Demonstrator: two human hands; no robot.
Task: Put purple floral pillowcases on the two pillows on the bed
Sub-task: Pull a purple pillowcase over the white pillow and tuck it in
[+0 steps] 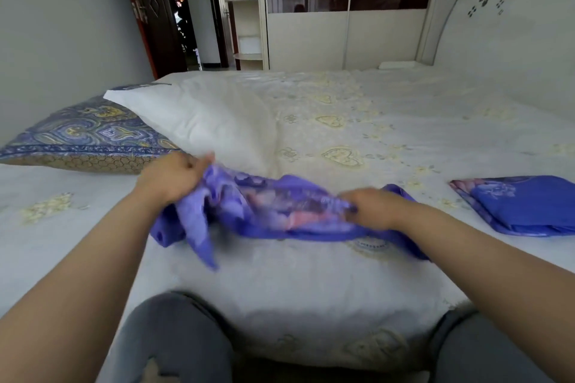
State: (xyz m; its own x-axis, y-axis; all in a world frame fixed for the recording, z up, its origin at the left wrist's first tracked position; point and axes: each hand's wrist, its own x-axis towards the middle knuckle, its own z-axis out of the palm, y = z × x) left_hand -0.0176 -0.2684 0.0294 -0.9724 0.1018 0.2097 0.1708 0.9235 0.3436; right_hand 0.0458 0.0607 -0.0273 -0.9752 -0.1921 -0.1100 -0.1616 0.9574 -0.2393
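— What fabric am I seeing in the middle of the feed?

— I see a soft, thin purple floral pillowcase [280,211], bunched into a long crumpled band across the near part of the white quilted bedspread with pale yellow heart embroidery [357,140]. Pink blossoms show in its creases, and a loose corner hangs off the left end. Motion blurs its edges.

— And the hands?

— My left hand [177,174] has its fingers curled round the left end of the band, clutching a fold. My right hand [370,208] grips the right end, fingers tucked into the cloth.

— Where are the pillows?

— I count 2. A plump bare white pillow [202,124], smooth with faint stitching, lies just beyond the left hand. Its far-left part rests over a blue paisley pillow with a gold honeycomb-patterned side [84,140] at the bed's left edge.

— Anything else purple?

— A second purple floral pillowcase, folded flat into a neat rectangle [522,205], sits on the bedspread well to the right, apart from the bunched one.

— The foreground?

— My grey trouser knees [168,339] press against the bed's near edge.
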